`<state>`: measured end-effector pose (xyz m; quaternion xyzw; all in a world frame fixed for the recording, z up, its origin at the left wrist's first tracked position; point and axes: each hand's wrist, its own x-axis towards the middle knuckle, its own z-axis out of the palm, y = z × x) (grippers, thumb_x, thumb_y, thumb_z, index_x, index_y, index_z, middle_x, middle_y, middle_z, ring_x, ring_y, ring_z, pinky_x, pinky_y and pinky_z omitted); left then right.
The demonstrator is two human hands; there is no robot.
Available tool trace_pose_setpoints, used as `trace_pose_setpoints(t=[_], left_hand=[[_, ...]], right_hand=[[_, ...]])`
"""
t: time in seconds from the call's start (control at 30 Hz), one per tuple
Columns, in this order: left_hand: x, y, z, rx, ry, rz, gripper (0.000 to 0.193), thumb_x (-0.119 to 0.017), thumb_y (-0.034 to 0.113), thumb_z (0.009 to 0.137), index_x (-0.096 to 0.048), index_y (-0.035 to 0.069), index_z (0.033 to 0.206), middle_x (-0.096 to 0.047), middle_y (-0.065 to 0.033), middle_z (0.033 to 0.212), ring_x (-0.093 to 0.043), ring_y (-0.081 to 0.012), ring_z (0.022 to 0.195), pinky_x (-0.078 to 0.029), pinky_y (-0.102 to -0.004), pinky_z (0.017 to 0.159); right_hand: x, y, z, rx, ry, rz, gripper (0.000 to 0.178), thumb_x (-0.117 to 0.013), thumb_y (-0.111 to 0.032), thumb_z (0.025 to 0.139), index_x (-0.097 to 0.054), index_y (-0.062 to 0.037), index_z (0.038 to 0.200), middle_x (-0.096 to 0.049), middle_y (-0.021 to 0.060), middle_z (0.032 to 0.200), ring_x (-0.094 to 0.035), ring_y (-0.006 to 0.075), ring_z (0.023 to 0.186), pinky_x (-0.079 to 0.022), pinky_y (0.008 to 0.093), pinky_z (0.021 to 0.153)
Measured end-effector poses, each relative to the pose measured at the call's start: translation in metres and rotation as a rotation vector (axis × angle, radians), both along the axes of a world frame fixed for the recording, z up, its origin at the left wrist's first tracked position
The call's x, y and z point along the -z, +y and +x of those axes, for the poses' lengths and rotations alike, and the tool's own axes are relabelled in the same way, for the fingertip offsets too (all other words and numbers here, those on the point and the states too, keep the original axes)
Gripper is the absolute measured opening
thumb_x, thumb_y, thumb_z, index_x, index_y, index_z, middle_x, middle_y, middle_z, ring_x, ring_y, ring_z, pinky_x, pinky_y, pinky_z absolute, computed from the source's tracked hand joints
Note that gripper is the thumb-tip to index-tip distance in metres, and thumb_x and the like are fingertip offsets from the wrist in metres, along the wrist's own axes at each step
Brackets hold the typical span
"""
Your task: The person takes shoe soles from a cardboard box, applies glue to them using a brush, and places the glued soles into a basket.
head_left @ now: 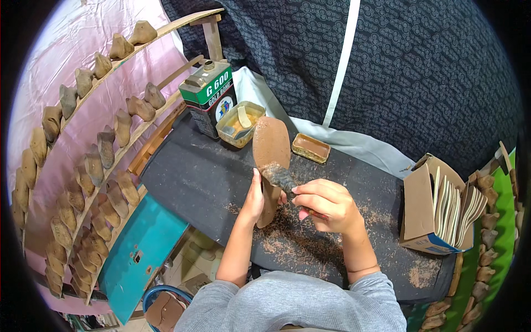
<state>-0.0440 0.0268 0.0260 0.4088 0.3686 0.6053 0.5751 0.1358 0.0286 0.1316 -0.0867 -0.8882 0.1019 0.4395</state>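
Note:
A long brown shoe sole (271, 138) stands tilted upright above the middle of the table. My left hand (253, 199) is closed on its lower left edge, with fingertips showing past the other side. In my right hand (329, 207) is a brush (282, 178) with a dark, crusted grip, pinched between thumb and fingers. Its pale, frayed tip lies against the sole's face, around mid-length. Just beyond the sole are a shallow dish (310, 156) of brown stuff and a yellowish plastic tub (234, 139) holding a pale strip and a grey flat piece.
Brown shavings (304, 243) litter the dark tabletop (182, 160). A green and black metal can (207, 94) stands at the back left, and a cardboard box (420, 210) of upright soles at the right. Wooden shoe lasts (121, 127) line racks at the left.

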Motion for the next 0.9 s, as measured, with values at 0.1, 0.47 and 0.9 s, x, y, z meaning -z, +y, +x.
trace_pose_setpoints(t=[0.1, 0.47, 0.9], left_hand=[[-0.016, -0.004, 0.011, -0.025, 0.020, -0.058, 0.072, -0.014, 0.063, 0.094, -0.052, 0.003, 0.108, -0.061, -0.0093, 0.078, -0.058, -0.0195, 0.064, -0.045, -0.0299, 0.059], [-0.008, -0.001, -0.002, 0.016, -0.136, -0.031, 0.078, -0.007, 0.061, 0.093, -0.054, 0.002, 0.111, -0.063, -0.0098, 0.081, -0.060, -0.0188, 0.064, -0.048, -0.0289, 0.057], [-0.003, 0.007, -0.002, -0.024, -0.153, 0.016, 0.075, -0.008, 0.060, 0.094, -0.055, 0.004, 0.111, -0.065, -0.0102, 0.091, -0.063, -0.0194, 0.079, -0.052, -0.0329, 0.069]], right_hand=[[0.001, 0.004, -0.004, 0.104, 0.088, 0.133, 0.027, -0.073, -0.005, 0.062, -0.062, 0.0002, 0.086, -0.063, 0.0120, 0.091, -0.064, 0.0271, 0.080, -0.055, 0.0336, 0.071], [0.014, 0.004, 0.011, 0.010, 0.029, -0.113, 0.024, -0.074, -0.007, 0.065, -0.064, -0.0021, 0.087, -0.065, 0.0106, 0.091, -0.065, 0.0264, 0.081, -0.053, 0.0340, 0.069], [0.021, -0.002, 0.006, -0.053, -0.012, -0.094, 0.025, -0.074, -0.008, 0.066, -0.064, -0.0016, 0.088, -0.065, 0.0115, 0.092, -0.064, 0.0266, 0.076, -0.053, 0.0341, 0.067]])
